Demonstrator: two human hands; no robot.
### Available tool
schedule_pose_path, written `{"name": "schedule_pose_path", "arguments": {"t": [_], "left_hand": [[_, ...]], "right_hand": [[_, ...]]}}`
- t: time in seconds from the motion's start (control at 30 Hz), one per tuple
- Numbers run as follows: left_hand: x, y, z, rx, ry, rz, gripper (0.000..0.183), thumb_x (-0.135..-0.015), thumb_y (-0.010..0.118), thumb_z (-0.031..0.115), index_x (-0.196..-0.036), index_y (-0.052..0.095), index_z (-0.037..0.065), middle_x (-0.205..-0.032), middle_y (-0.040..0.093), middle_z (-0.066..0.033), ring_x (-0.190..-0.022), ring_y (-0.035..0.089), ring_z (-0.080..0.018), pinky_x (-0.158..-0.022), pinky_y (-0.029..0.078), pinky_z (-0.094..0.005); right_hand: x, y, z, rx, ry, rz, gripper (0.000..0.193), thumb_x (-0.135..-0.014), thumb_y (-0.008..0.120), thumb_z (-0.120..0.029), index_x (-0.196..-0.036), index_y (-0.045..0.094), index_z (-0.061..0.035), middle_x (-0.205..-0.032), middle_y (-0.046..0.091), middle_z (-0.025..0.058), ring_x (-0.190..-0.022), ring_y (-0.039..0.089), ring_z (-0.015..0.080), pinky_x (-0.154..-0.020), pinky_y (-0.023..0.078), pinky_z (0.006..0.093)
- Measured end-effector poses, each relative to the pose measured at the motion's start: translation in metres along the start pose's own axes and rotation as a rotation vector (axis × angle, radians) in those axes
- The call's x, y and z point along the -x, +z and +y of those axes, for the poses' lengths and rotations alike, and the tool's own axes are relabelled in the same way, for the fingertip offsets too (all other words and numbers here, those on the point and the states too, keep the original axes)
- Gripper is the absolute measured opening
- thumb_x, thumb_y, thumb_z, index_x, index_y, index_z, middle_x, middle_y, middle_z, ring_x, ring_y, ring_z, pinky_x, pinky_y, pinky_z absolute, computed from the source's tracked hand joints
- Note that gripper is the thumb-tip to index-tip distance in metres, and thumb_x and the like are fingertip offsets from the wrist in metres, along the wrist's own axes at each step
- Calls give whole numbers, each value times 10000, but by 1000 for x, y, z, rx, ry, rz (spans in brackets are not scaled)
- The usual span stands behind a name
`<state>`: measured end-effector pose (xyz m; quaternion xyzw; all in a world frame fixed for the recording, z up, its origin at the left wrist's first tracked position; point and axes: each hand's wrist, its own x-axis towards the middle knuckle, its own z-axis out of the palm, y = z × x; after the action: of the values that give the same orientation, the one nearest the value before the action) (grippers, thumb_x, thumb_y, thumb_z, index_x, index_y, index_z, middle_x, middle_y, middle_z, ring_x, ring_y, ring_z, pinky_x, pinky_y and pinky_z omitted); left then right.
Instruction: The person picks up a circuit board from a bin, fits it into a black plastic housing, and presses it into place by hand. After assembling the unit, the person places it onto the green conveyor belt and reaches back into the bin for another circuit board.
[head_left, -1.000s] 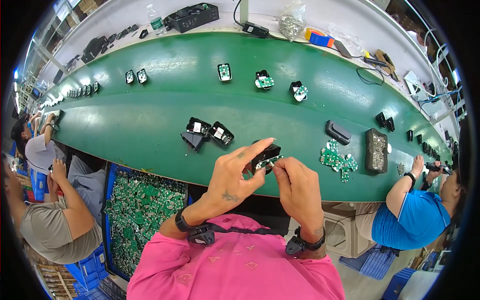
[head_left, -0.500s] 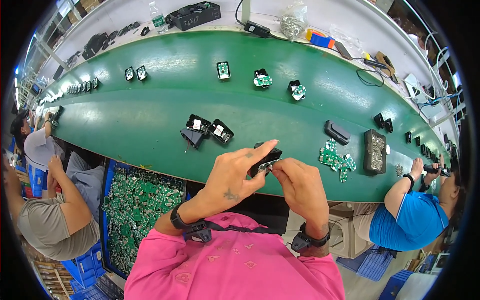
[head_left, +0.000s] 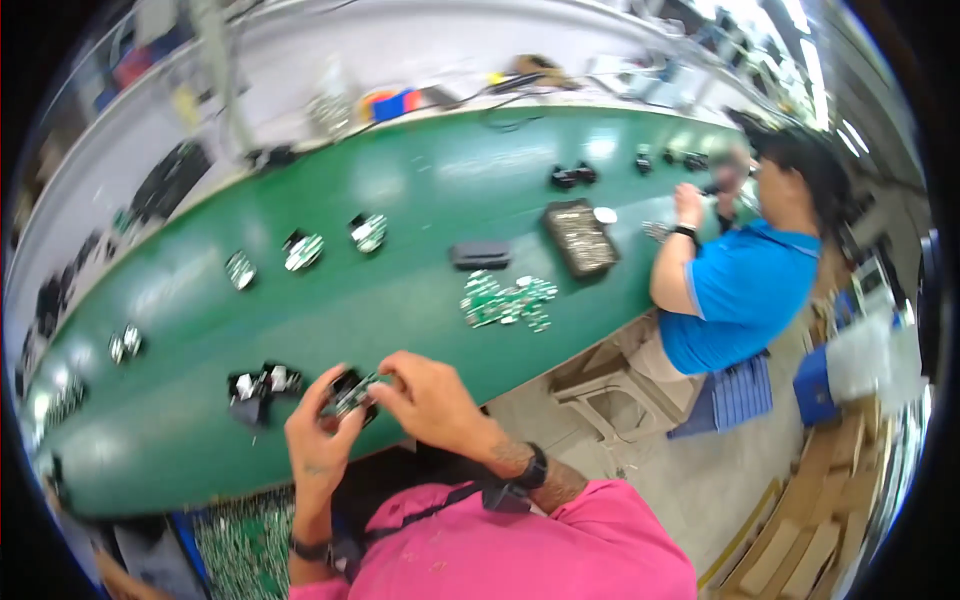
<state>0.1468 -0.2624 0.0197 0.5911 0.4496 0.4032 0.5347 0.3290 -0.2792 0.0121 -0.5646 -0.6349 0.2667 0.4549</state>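
My left hand [head_left: 318, 435] is closed round a small black plastic housing [head_left: 346, 384], held above the bench's near edge. A small circuit board [head_left: 357, 398] shows at the housing's open side, blurred. My right hand [head_left: 432, 402] pinches at the board's edge with thumb and fingers; their exact grip is partly hidden. Left of my hands lie several black housings [head_left: 262, 384] with white labels inside. Farther right, a loose pile of green circuit boards [head_left: 505, 302] lies on the green bench [head_left: 410, 330].
Behind the board pile sit a dark case [head_left: 480, 254] and a box of small metal parts [head_left: 580, 238]. Several housings with boards [head_left: 302, 250] stand farther back. A co-worker in a blue shirt [head_left: 745, 290] sits at right. A bin of boards [head_left: 240, 548] stands below the bench edge.
The view has turned right, so the bench things appear farther left and more of the co-worker in blue shows. Both my hands stay together at the housing.
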Motion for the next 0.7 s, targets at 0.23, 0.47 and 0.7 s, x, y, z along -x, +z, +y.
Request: {"name": "schedule_pose_path", "arguments": {"t": [0.23, 0.47, 0.7], "left_hand": [[-1, 8, -14, 181, 21, -160, 736, -696, 768, -106, -1367, 480, -19, -1119, 623, -90, -955, 636, -131, -811, 548, -254], [3, 17, -28, 78, 110, -26, 603, -761, 753, -38, -1325, 541, -9, -1110, 638, -69, -934, 644, -134, -815, 554, -270], [7, 13, -22, -113, 52, 60, 550, -780, 686, -47, -1314, 586, 35, -1138, 665, -134, -954, 670, -167, -770, 556, -272]], "right_hand": [[15, -9, 7, -259, 167, -93, 197, -929, 673, -186, -908, 674, 10, -688, 640, 109, -580, 595, 163, -546, 464, 320], [16, 12, -1, -260, -163, 6, 210, -917, 642, -167, -858, 655, 34, -745, 652, 160, -657, 631, 320, -603, 483, 382], [18, -9, -15, -159, -42, -82, 216, -946, 605, -164, -854, 657, 24, -711, 640, 159, -603, 630, 278, -563, 469, 387]]}}
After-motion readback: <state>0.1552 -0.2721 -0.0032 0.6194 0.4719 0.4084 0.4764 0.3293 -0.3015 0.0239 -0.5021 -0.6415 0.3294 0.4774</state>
